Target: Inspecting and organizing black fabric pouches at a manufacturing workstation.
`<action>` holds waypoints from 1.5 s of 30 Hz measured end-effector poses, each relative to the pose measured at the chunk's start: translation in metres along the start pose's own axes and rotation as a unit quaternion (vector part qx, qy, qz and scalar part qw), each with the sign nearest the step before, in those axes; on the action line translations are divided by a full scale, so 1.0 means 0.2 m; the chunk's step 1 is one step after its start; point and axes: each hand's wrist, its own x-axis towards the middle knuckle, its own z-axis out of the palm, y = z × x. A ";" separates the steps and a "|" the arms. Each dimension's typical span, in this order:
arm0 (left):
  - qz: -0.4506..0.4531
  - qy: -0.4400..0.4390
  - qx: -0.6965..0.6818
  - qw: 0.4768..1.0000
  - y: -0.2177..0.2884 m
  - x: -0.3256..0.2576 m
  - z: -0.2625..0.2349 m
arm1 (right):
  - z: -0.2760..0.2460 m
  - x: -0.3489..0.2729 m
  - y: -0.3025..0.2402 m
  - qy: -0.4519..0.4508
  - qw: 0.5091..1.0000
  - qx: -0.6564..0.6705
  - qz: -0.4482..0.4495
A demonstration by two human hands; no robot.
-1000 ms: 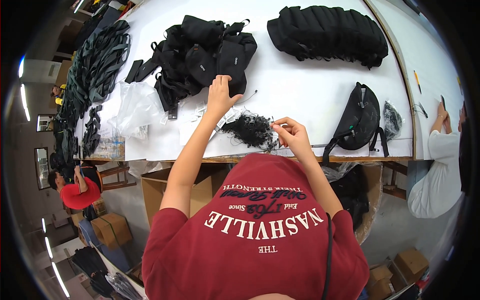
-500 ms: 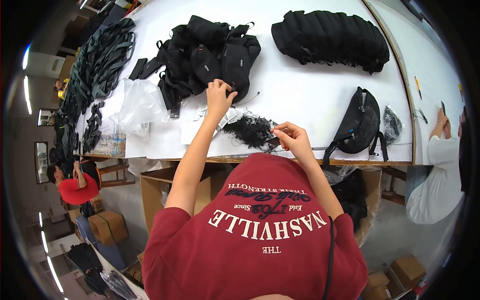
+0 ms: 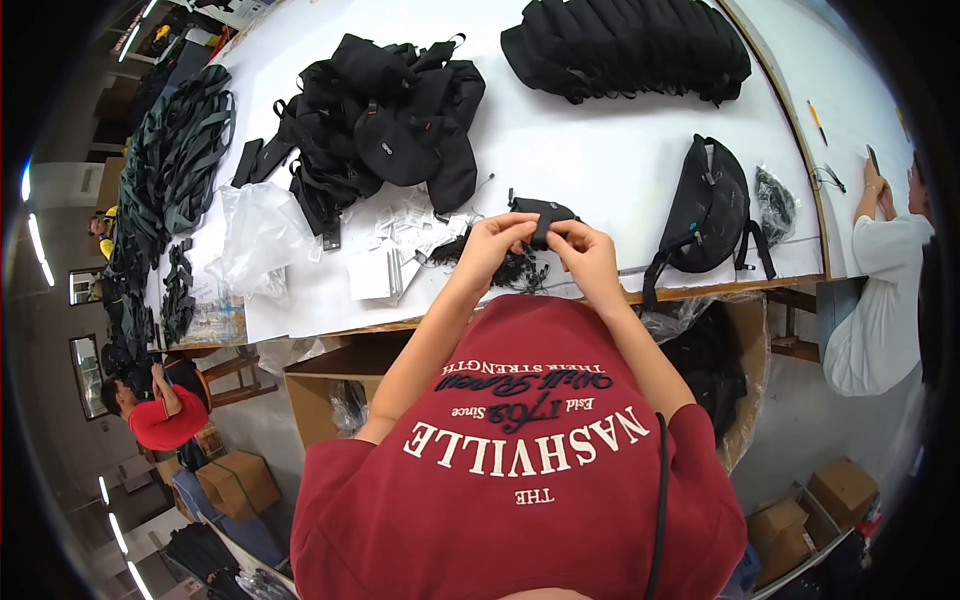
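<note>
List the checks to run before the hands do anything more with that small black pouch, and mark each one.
1. Left hand on the small black pouch: ok.
2. Right hand on it too: ok.
3. Pouch lifted above the white table: ok.
4. Black cord pile beneath the hands, in reach: ok.
5. Pouch opening or zipper state: cannot tell.
6. White tags lying beside the left forearm: ok.

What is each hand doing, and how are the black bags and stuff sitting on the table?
Left hand: pinching the small black pouch.
Right hand: pinching the same pouch.
Black waist bag: lying flat, strap over the table edge.
Bag pile: heaped.
Bag row: stacked neatly.
</note>
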 end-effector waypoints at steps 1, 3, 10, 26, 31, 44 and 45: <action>-0.021 -0.013 -0.082 0.996 0.01 -0.02 0.00 | -0.01 0.00 -0.02 0.009 1.000 -0.022 -0.016; -0.038 -0.020 -0.172 0.984 0.03 -0.06 0.02 | -0.01 -0.01 -0.06 0.024 0.997 -0.053 -0.042; 0.019 0.065 0.014 0.998 -0.03 -0.14 0.02 | -0.02 -0.04 -0.10 -0.046 0.981 -0.173 -0.076; 0.184 0.015 -0.076 0.980 0.14 -0.26 0.02 | -0.15 -0.14 -0.30 -0.177 0.978 0.109 -0.028; 0.142 -0.001 -0.047 0.989 0.21 -0.31 0.08 | -0.12 -0.15 -0.33 -0.169 0.971 0.153 -0.065; 0.111 -0.046 -0.052 0.991 0.26 -0.36 0.11 | -0.05 -0.18 -0.33 -0.157 0.972 0.149 -0.087; 0.113 -0.057 -0.029 0.992 0.24 -0.35 0.10 | -0.05 -0.19 -0.34 -0.157 0.973 0.149 -0.087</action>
